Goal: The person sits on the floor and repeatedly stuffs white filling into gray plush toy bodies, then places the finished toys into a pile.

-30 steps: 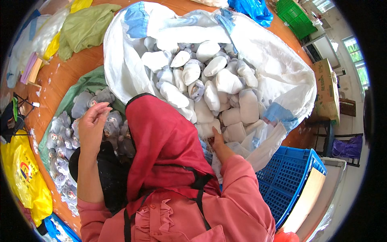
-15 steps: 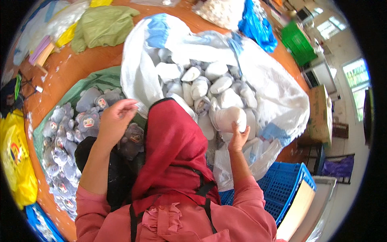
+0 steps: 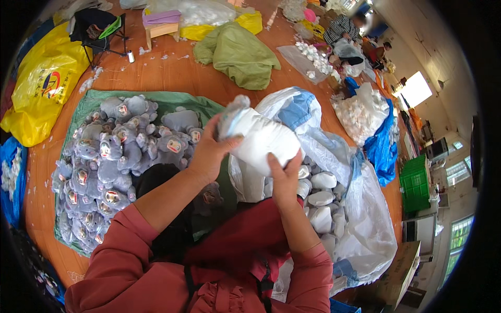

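Between my two hands is a grey plush toy in a white wrap [image 3: 265, 138], held up in front of me over the sack's near edge. My left hand [image 3: 213, 147] grips its grey, furry end. My right hand [image 3: 285, 177] holds the white, rounded end, thumb on top. Below and to the right, an open white woven sack [image 3: 365, 208] contains several more white-wrapped grey toys [image 3: 323, 180]. To the left, a heap of unwrapped grey plush toys [image 3: 112, 151] with small molded faces lies on a green sheet [image 3: 180, 99].
A yellow bag [image 3: 47, 88] and a folding chair [image 3: 96, 31] stand at far left. Beyond the heap are a small wooden stool [image 3: 162, 23] and an olive sack [image 3: 237, 55]. A green crate [image 3: 415, 182] stands right. Other people [image 3: 342, 28] sit far off.
My view has turned left. My right hand has lifted the wrapped toy out of the sack and brought it left; my left hand, empty before, now grips its grey end.
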`<state>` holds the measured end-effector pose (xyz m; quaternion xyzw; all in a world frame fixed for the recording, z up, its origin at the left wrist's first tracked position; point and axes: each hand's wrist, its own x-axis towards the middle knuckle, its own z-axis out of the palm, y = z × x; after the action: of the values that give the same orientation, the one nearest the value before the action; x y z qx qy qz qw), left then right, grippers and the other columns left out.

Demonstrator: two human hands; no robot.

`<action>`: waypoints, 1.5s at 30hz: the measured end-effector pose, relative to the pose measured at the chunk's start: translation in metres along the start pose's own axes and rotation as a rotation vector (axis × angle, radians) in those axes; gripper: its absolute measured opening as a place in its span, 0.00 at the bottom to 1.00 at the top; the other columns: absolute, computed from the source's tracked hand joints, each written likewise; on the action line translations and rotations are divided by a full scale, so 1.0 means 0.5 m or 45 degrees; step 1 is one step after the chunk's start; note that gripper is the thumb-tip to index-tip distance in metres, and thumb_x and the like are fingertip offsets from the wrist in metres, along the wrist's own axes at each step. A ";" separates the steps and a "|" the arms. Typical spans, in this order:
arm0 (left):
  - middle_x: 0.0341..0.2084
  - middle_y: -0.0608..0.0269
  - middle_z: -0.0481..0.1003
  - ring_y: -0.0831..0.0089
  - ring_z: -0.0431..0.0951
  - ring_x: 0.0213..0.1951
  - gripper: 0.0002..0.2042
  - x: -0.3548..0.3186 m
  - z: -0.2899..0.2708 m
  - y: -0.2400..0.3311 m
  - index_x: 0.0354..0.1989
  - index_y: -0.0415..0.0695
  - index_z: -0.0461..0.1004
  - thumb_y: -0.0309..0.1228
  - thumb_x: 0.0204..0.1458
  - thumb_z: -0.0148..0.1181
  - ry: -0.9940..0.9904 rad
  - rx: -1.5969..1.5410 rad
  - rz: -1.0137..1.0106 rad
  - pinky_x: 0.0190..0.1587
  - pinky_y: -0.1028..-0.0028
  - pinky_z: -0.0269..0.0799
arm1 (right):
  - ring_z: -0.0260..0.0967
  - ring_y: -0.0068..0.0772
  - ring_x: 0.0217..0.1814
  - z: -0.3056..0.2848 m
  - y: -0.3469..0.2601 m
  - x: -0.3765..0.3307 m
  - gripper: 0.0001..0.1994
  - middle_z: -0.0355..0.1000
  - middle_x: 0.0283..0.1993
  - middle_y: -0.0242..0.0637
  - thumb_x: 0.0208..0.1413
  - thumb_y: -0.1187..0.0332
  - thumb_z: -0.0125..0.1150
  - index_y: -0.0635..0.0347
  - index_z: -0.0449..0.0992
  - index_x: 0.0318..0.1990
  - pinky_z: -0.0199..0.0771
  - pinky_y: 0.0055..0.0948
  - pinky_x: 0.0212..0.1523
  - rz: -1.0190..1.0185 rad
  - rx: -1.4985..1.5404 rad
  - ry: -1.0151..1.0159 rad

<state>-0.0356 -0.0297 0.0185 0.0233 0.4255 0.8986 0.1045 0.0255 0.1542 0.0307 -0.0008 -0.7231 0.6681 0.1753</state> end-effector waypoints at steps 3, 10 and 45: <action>0.62 0.56 0.62 0.65 0.66 0.61 0.44 0.006 -0.008 0.034 0.72 0.44 0.46 0.22 0.49 0.69 0.050 -0.110 0.195 0.62 0.66 0.67 | 0.64 0.32 0.60 0.039 0.009 0.019 0.34 0.64 0.61 0.41 0.55 0.71 0.69 0.66 0.56 0.65 0.65 0.33 0.62 0.272 0.141 -0.234; 0.63 0.50 0.64 0.60 0.67 0.62 0.46 -0.007 -0.005 0.055 0.72 0.45 0.48 0.22 0.45 0.69 0.072 0.787 0.587 0.64 0.65 0.64 | 0.63 0.39 0.65 0.023 0.090 0.007 0.45 0.62 0.64 0.46 0.49 0.70 0.75 0.60 0.51 0.70 0.67 0.38 0.61 0.273 -0.114 -0.258; 0.49 0.49 0.72 0.67 0.74 0.50 0.29 -0.020 -0.001 -0.004 0.56 0.36 0.65 0.48 0.57 0.63 -0.260 0.933 -0.471 0.51 0.68 0.71 | 0.71 0.40 0.57 -0.039 0.065 0.031 0.24 0.71 0.57 0.46 0.44 0.78 0.74 0.58 0.64 0.44 0.73 0.34 0.56 -0.198 -0.442 -0.591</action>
<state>-0.0255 -0.0309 0.0174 0.0710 0.7013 0.6471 0.2904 0.0082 0.1802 0.0044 0.1775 -0.8452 0.5012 0.0533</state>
